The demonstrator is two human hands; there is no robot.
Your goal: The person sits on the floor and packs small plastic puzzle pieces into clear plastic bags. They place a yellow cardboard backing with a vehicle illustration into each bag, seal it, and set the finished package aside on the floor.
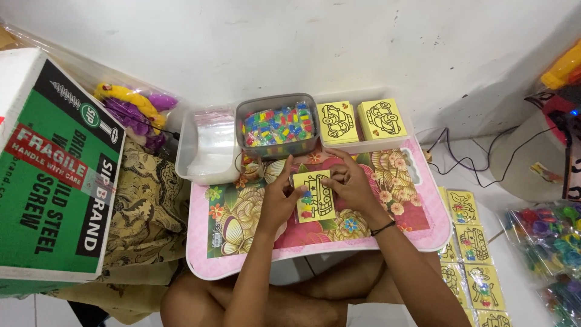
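Between both hands lies a yellow picture card [316,195], flat on the pink floral lap table [417,224]. Left hand [279,197] grips its left edge; right hand [351,184] pinches the top right corner. Small coloured pieces sit on the card's left part; the printed truck outline is otherwise bare, so the work looks early. Just beyond the fingers stands a grey tub of coloured plastic bits [278,126]; right of it, stacked yellow cards [361,121]; left, clear plastic bags [209,142].
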